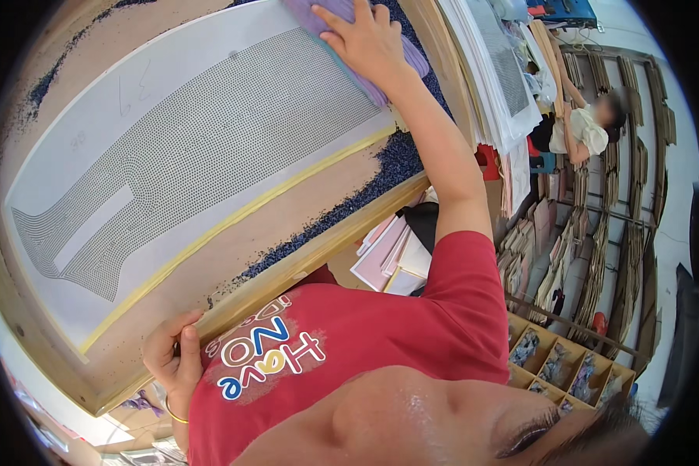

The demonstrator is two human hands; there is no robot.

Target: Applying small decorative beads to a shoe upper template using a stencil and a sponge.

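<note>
Two bare hands work a shallow wooden tray (303, 260); the right hand (369, 39), fingers spread flat, presses a folded lilac cloth (412, 58) against the far end of a white perforated template sheet (202, 147); the left hand (175, 359) curls closed around the tray's near rim; loose dark blue beads (392, 167) heaped along the edge could spill should the tray tip or the cloth sweep too wide

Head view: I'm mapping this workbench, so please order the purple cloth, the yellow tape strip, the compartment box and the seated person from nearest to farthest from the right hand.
1. purple cloth, directly under the right hand, top of the tray.
2. yellow tape strip, lower on the perforated white sheet.
3. seated person, off to the right by the shelves.
4. compartment box, bottom right.
</note>
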